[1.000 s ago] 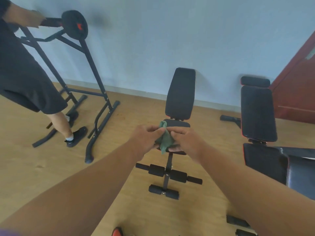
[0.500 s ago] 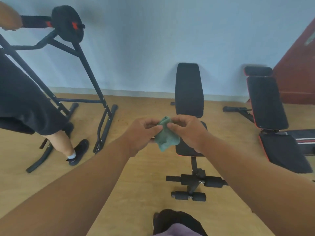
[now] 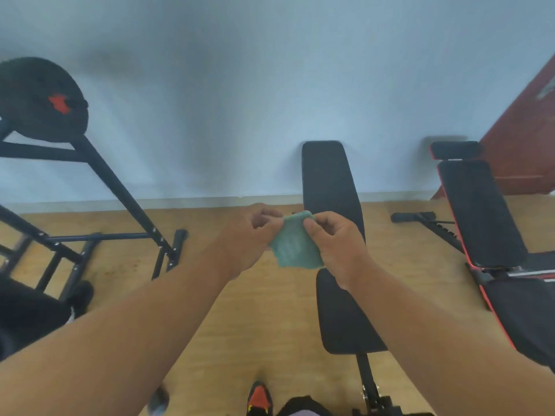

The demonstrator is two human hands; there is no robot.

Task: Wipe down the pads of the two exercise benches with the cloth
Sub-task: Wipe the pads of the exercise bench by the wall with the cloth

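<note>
The plain black bench now fills the middle of the view from twelve o'clock down to six, where a second ago it stood small and farther off; its upright back pad and seat pad have grown, and the leg rollers seen earlier have dropped out of the bottom edge. I judge the person has walked up to it, so wiping can begin here, and no pad looks touched yet. The red-trimmed bench has slid to three o'clock, well apart from the hands, and it would come second. At nine o'clock the black dip stand with its round pad is now cut off by the edge, with another person's dark clothing low at eight o'clock.

The green cloth has opened from a bunched wad into a flatter hanging panel. It hangs in the air in front of the gap between back pad and seat pad, touching neither. The left hand pinches its upper edge from the nine o'clock side and the right hand pinches it from three o'clock, both clamped on fabric, fingertips nearly meeting.
</note>
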